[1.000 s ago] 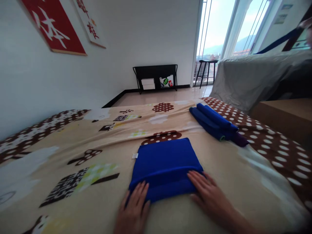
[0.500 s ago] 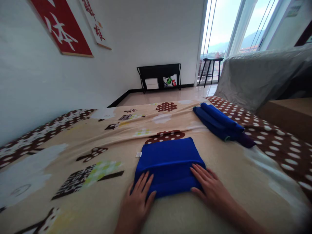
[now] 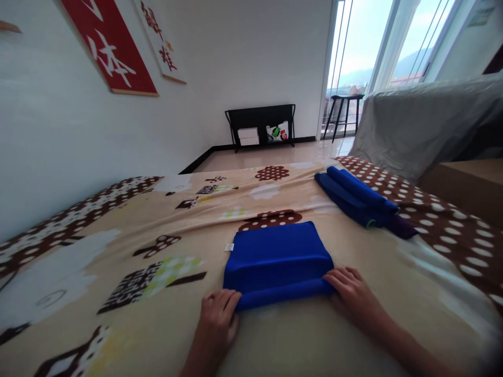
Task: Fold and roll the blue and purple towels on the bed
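A folded blue cloth (image 3: pixel 277 246) lies flat on the patterned blanket (image 3: pixel 283 340), its near edge turned up into a narrow roll. At the roll's left end, my left hand (image 3: pixel 218 317) is closed on the cloth with fingers curled over the edge. My right hand (image 3: pixel 348 288) pinches the roll's right end, thumb underneath and out of sight. A small white tag (image 3: pixel 229 247) sticks out from the cloth's left side.
Several rolled blue cloths (image 3: pixel 357 196) lie in a pile at the back right of the blanket. Beyond the bed stand a black rack (image 3: pixel 261 115) and a dark stool (image 3: pixel 346 99). A plastic-covered piece of furniture (image 3: pixel 424 120) is at the right.
Both hands have gone from lying spread on the cloth to gripping its near corners. The near edge has been rolled over away from me. The view has shifted slightly.
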A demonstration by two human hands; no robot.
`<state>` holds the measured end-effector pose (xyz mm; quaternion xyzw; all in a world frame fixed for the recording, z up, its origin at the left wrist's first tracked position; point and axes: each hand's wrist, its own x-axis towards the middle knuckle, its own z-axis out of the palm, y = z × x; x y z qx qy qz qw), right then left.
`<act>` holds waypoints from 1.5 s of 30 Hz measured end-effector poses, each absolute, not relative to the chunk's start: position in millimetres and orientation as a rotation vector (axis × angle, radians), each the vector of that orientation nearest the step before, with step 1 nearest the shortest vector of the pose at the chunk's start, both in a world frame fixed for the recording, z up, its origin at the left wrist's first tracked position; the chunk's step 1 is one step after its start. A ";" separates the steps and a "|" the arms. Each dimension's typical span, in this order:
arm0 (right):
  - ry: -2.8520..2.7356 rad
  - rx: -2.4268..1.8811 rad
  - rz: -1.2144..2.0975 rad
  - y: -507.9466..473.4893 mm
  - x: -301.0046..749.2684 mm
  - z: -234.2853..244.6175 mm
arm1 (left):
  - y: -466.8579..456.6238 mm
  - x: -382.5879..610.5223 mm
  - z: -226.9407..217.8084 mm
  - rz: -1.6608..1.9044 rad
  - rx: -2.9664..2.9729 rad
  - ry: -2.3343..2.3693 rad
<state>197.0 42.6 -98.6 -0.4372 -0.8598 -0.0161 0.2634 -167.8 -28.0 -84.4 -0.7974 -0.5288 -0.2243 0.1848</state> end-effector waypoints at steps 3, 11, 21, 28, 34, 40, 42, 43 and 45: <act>-2.406 -1.231 0.140 36.9 206.3 -85.0 | -32.5 -170.9 -80.2 -0.634 -2.277 -1.612; -2.285 -1.227 -0.173 16.9 167.5 -88.5 | -46.2 -105.7 -92.4 -0.749 -2.042 -1.455; -2.426 -1.173 -0.285 18.7 211.8 -116.5 | -44.1 -176.5 -97.2 -0.463 -2.106 -1.482; -2.562 -0.999 -0.123 11.9 148.3 -95.4 | -27.1 -113.9 -80.0 -0.424 -2.373 -1.387; -2.514 -1.323 0.106 45.4 174.9 -99.2 | -18.0 -159.2 -97.2 -0.331 -2.227 -1.754; -2.428 -1.211 0.026 21.4 157.0 -99.0 | -34.7 -137.3 -85.6 -0.435 -2.202 -1.585; -2.537 -1.079 0.138 18.3 134.9 -94.3 | -23.3 -109.7 -76.8 -0.386 -2.457 -1.508; -2.566 -1.087 0.177 21.7 130.5 -93.3 | -15.6 -102.7 -74.6 -0.358 -2.532 -1.525; -2.550 -1.241 0.181 35.8 139.8 -94.9 | -2.2 -107.2 -75.6 -0.321 -2.513 -1.667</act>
